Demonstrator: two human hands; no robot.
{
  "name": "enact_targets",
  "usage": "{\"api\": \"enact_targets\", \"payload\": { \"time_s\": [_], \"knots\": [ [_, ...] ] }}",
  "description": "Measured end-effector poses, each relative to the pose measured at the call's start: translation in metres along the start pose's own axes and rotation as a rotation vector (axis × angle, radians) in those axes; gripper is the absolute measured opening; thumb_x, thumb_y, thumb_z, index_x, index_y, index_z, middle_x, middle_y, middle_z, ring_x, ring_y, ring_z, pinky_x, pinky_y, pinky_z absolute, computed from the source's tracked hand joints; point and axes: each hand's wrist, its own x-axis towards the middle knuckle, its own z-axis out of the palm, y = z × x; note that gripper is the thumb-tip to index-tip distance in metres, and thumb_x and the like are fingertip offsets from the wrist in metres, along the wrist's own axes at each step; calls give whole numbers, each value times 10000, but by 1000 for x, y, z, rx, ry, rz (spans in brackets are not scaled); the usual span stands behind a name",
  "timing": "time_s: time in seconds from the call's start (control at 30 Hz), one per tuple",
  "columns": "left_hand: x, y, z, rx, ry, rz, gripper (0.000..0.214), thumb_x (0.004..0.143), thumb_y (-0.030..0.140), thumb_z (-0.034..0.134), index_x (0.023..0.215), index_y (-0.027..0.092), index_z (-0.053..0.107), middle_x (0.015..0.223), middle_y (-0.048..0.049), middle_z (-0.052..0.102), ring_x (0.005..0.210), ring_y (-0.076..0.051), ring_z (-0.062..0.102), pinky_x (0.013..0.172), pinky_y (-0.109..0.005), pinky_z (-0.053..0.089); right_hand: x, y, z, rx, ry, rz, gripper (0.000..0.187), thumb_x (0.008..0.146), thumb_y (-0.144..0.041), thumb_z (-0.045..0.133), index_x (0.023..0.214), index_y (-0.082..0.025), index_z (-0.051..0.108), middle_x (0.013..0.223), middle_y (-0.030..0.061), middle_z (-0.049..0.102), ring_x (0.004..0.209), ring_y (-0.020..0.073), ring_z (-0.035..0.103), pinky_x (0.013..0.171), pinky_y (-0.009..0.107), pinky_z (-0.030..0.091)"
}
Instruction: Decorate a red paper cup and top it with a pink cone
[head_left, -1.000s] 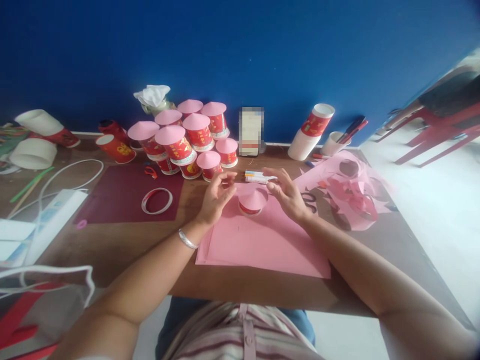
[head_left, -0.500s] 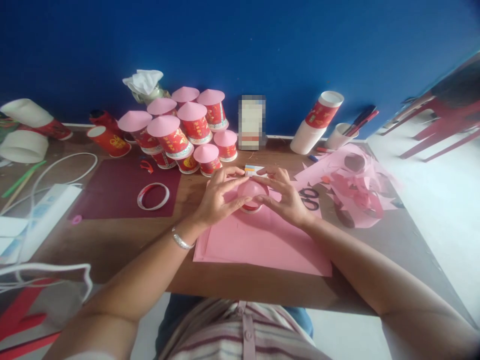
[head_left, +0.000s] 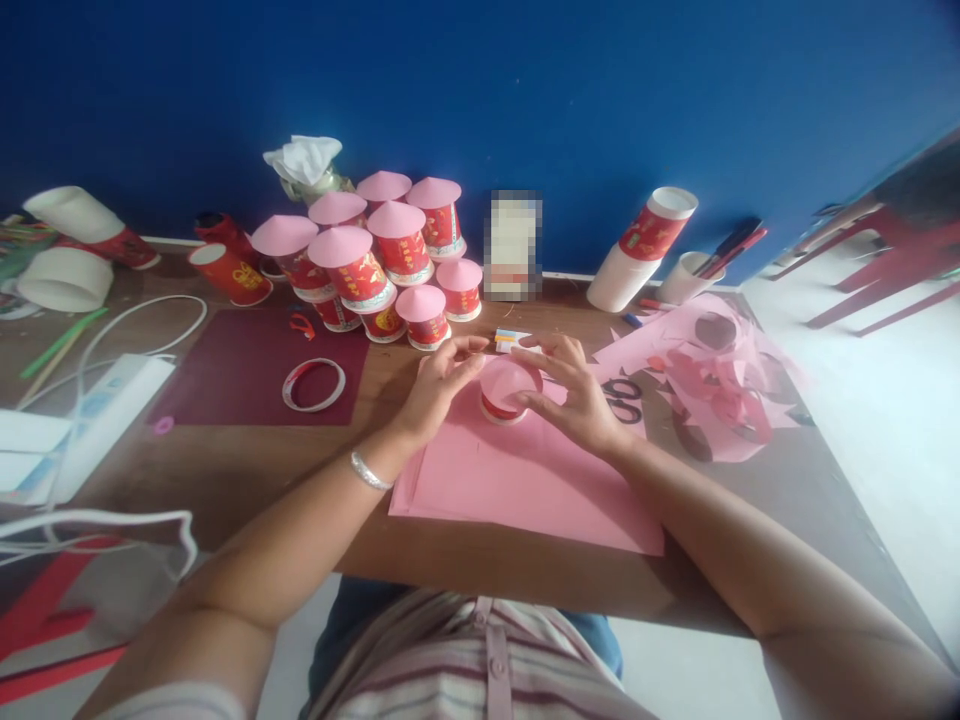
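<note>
A small red paper cup (head_left: 496, 412) stands upright on pink paper sheets, capped by a pink paper cone (head_left: 504, 381). At its left side, my left hand (head_left: 439, 388) has thumb and fingers apart, just off the cone's edge. My right hand (head_left: 574, 395) curves round the cone's right side, thumb on the near rim and fingertips at the far side. The pink paper stack (head_left: 517, 490) lies flat beneath. Black-handled scissors (head_left: 622, 398) lie partly hidden beside my right hand.
Several red cups with pink cone tops (head_left: 341, 265) stand at the back left. A cut cup ring (head_left: 313, 385) rests on a maroon sheet (head_left: 225, 390). Pink paper scraps (head_left: 720, 390) spread at right, near a pen cup (head_left: 688, 278). A white cable (head_left: 97, 330) loops at left.
My left hand has drawn back leftward off the cone. My right hand stays at the cone's right side. The whole view has shifted slightly.
</note>
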Motion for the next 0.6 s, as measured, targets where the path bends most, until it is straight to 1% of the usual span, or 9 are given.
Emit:
{"api": "enact_targets", "payload": {
  "time_s": [0.07, 0.13, 0.2, 0.43, 0.6],
  "knots": [
    [0, -2, 3, -100, 23, -81, 389, 873, 536, 711, 1033, 185, 667, 979, -32, 653, 931, -170, 604, 882, -307, 469, 0, 0, 0, -8, 6, -2, 533, 916, -585, 673, 1411, -396, 610, 1349, 77, 598, 1258, 327, 526, 1097, 593, 437],
    [-1, -3, 6, -130, 40, -107, 383, 831, 532, 753, 906, 176, 632, 891, -9, 610, 867, -151, 559, 831, -285, 441, 0, -1, 1, -10, 1, -3, 534, 920, -593, 663, 1415, -400, 606, 1353, 77, 594, 1264, 327, 520, 1101, 593, 431],
    [-1, -3, 7, -141, 41, -127, 399, 810, 533, 773, 825, 178, 590, 824, 10, 560, 812, -139, 512, 791, -279, 415, 1, -1, 1, -6, -8, -3, 514, 923, -585, 663, 1400, -399, 620, 1346, 76, 593, 1261, 326, 519, 1103, 591, 428],
    [-2, -5, 6, -133, -75, -158, 402, 819, 485, 787, 724, 184, 538, 755, 23, 481, 752, -132, 443, 743, -289, 367, -1, -1, 2, 26, -22, 20, 473, 918, -549, 689, 1359, -380, 658, 1322, 78, 598, 1236, 315, 532, 1092, 577, 446],
    [-1, -6, 5, -149, -117, -185, 410, 802, 496, 797, 694, 184, 554, 731, 19, 491, 734, -138, 455, 745, -304, 383, -1, 0, 4, 26, -23, 13, 457, 925, -538, 684, 1348, -366, 667, 1316, 81, 611, 1241, 318, 539, 1090, 584, 452]
  ]
}}
